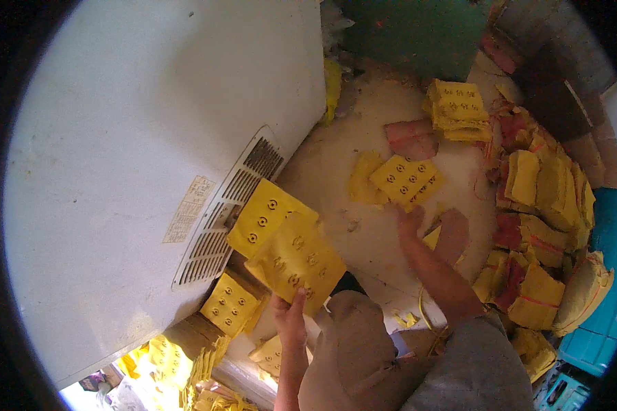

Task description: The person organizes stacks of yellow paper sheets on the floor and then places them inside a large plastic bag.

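My left hand (291,319) grips a small stack of yellow paper sheets (308,257) by the lower edge, thumb on top. Dark round marks in rows are printed on them. Behind this stack, another printed yellow sheet (259,218) leans near the vent of the white appliance; whether my hand holds it too is hidden. My right hand (410,220) reaches down to the near corner of a printed yellow sheet (403,174) on the floor. Its fingertips meet the edge, but their grip is unclear. Plain yellow paper (365,177) lies beside that sheet.
The white appliance (133,128) with a vent grille (231,205) walls off the left. Bundled yellow stacks (540,190) pile up at right beside a teal crate (601,287). Another stack (458,110) stands farther off near a reddish piece (411,138). More printed sheets (229,303) lie lower left.
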Demonstrator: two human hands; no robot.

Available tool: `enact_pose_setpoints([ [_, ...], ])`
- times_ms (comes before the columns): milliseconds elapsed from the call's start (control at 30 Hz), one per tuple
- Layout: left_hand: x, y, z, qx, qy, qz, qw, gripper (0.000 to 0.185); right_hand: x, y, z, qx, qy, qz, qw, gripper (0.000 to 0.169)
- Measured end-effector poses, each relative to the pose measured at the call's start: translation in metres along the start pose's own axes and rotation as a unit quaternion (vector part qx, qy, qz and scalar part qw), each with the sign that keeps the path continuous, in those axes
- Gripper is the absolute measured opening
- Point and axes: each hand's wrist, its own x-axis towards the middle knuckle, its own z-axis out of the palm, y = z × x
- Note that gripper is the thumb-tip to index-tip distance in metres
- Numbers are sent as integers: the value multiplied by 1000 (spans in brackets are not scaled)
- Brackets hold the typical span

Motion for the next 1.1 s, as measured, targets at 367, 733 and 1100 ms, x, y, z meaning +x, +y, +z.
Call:
enact_pose_setpoints([
  [367, -49, 13, -60, -112, 145, -20, 983, 27, 89, 17, -2, 55, -86, 108, 989, 51],
  [733, -116, 30, -112, -209, 175, -1, 962, 36, 30, 34, -67, 100, -131, 188, 968, 54],
  [1100, -232, 18, -191, -305, 211, 36, 928, 41, -175, -200, -138, 316, -266, -192, 890, 60],
])
